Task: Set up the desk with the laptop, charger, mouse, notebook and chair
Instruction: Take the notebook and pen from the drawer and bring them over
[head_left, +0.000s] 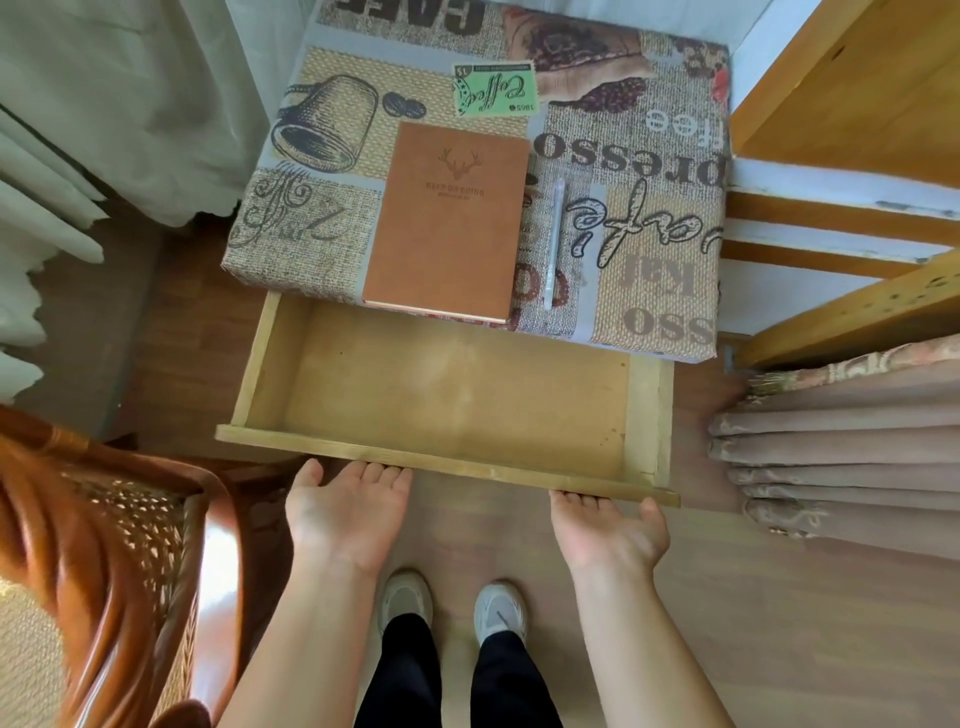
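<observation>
A brown notebook (449, 221) with a deer emblem lies on the desk (649, 249), which is covered in a coffee-print cloth. A white pen (555, 244) lies just right of it. Below the desk edge a wooden drawer (452, 395) is pulled out and holds nothing. My left hand (350, 512) and my right hand (610, 530) are palm-up under the drawer's front panel, fingers curled beneath its lower edge. A rattan chair (130, 551) with a glossy wooden frame stands at the lower left. No laptop, charger or mouse is in view.
White curtains (104, 130) hang at the left, a folded brownish curtain (841, 457) at the right. A wooden frame (857, 78) stands right of the desk. My feet in pale shoes (452, 608) are on the wood floor below the drawer.
</observation>
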